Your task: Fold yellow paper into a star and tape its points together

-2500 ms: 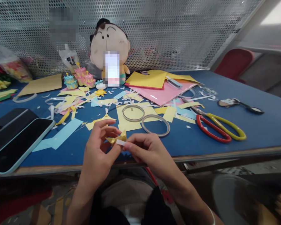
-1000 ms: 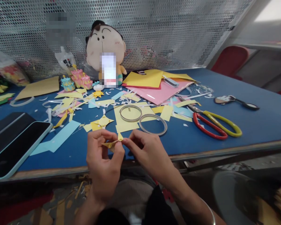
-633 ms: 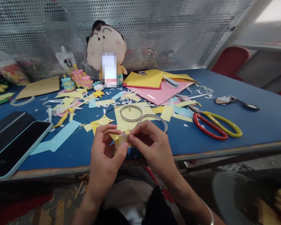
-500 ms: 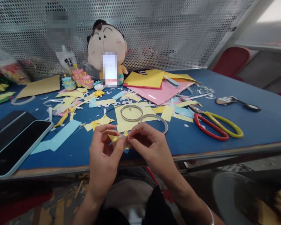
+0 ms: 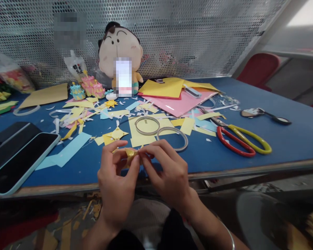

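A small folded yellow paper piece [image 5: 130, 153] is held at the table's front edge, pinched between thumb and fingers of my left hand [image 5: 118, 178]. The fingertips of my right hand [image 5: 167, 170] are closed on its right side, covering part of it. Just behind my left hand lies a yellow paper star shape [image 5: 116, 133]. Two rolls of narrow tape, one [image 5: 147, 125] on a pale yellow sheet [image 5: 139, 140] and another [image 5: 185, 141] overlapping its right side, rest beyond my right hand.
Red-and-yellow-handled scissors [image 5: 236, 140] lie right on the blue table [image 5: 255, 139]. Phones [image 5: 26, 161] and blue strips [image 5: 73, 149] are left. Paper scraps, small paper cakes [image 5: 92, 86], coloured sheets [image 5: 161, 88] and a plush doll [image 5: 120, 48] stand or lie behind.
The yellow piece has turned and shifted slightly left in my fingers. My right hand's fingers have straightened somewhat, and its wrist sits a little lower.
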Demonstrator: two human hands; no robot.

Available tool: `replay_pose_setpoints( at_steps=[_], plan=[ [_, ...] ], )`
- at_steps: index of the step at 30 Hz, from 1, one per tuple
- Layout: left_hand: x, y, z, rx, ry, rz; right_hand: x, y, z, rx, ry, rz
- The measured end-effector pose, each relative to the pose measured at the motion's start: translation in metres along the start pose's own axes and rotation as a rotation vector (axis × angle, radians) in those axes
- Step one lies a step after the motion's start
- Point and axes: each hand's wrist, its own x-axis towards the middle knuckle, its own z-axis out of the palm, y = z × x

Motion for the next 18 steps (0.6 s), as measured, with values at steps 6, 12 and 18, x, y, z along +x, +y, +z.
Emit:
replay_pose_setpoints(
  at_steps=[6, 12, 18],
  plan=[
    [-0.0060, -0.0020, 0.0018, 0.053, 0.042, 0.065, -0.0011, 0.0023, 0.0010, -0.031, 0.016, -0.004],
    [-0.0074, -0.0053, 0.0043, 0.076, 0.041, 0.147, 0.0000, 0.0015, 0.0001, -0.056, -0.002, -0.001],
    [-0.0082, -0.0082, 0.0060, 0.073, 0.056, 0.234, 0.0025, 0.0009, -0.0041, -0.139, -0.088, -0.069]
  ],
)
